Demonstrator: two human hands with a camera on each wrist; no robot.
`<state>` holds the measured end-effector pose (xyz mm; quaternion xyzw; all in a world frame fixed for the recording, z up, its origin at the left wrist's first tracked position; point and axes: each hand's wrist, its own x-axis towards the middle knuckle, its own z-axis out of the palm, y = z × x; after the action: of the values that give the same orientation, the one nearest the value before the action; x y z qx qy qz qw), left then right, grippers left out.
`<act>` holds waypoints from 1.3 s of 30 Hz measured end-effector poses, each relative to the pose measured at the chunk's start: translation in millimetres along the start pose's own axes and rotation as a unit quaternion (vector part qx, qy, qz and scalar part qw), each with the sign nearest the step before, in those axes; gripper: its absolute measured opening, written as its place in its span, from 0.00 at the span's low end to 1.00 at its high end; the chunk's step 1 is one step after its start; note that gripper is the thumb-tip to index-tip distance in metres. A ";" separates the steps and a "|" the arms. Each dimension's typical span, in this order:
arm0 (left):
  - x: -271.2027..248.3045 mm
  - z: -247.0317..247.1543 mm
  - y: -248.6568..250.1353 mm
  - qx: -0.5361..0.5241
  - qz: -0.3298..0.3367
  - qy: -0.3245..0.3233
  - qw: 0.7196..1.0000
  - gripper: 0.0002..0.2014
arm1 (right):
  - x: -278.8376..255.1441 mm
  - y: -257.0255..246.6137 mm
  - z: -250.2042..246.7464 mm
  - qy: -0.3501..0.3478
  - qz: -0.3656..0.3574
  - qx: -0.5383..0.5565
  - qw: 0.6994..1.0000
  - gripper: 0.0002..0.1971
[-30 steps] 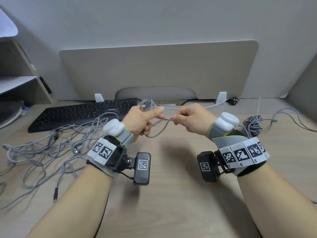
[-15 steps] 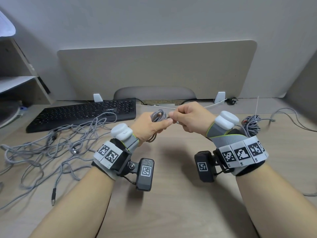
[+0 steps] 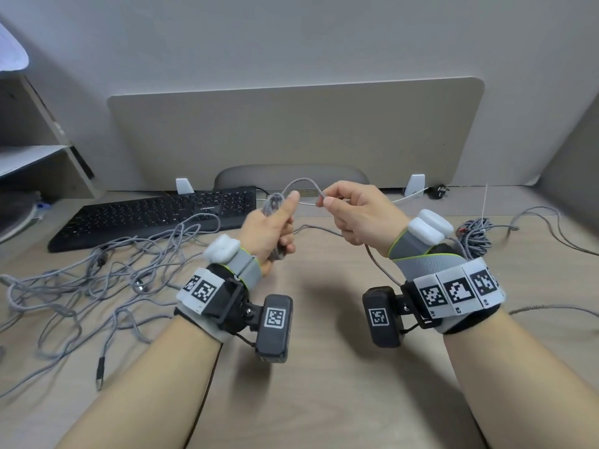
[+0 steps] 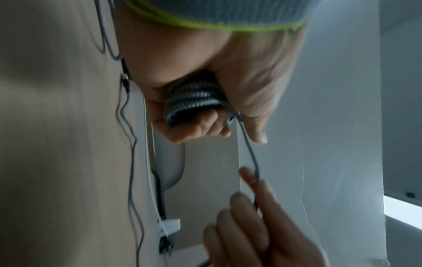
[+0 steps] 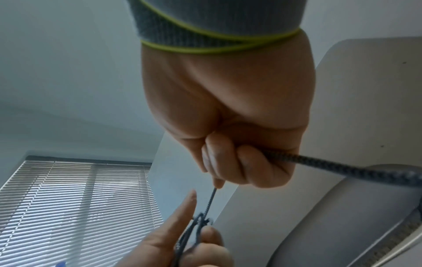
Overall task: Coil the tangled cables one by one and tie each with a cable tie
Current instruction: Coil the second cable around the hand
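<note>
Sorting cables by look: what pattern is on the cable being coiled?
Braided grey-and-white weave on the cable; the head view shows it best.

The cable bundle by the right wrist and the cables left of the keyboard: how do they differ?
The bundle is wound into a tight coil; the cables on the left sprawl in loose, overlapping loops. The bundle covers a small patch of desk; the loose cables spread wide. Both look grey and braided.

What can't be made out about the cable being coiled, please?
- Coil loop count: head view, the left hand covers most; left wrist view is blurred.
- Cable far end: passes behind the right hand and wrist strap.
- Tie on the finished bundle: too small.
</note>
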<state>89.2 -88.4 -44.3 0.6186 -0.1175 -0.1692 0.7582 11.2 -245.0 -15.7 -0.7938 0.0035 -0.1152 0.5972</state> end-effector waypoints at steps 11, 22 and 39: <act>-3.0 5.8 4.2 -0.081 -0.029 -0.053 0.995 0.27 | -8.5 -5.7 19.3 -0.103 -0.020 -0.091 0.990 0.12; 3.0 -3.5 20.5 -0.164 0.046 0.036 0.985 0.08 | -7.7 0.8 27.2 -0.085 0.010 -0.130 0.988 0.18; -7.4 -15.6 31.0 0.109 0.022 -0.090 0.990 0.07 | 3.2 13.9 1.6 -0.032 0.073 -0.071 0.994 0.14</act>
<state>91.9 -65.9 -17.0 0.6771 -0.2165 -0.1931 0.6763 16.5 -247.9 -28.7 -0.8352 0.0507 -0.0456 0.5457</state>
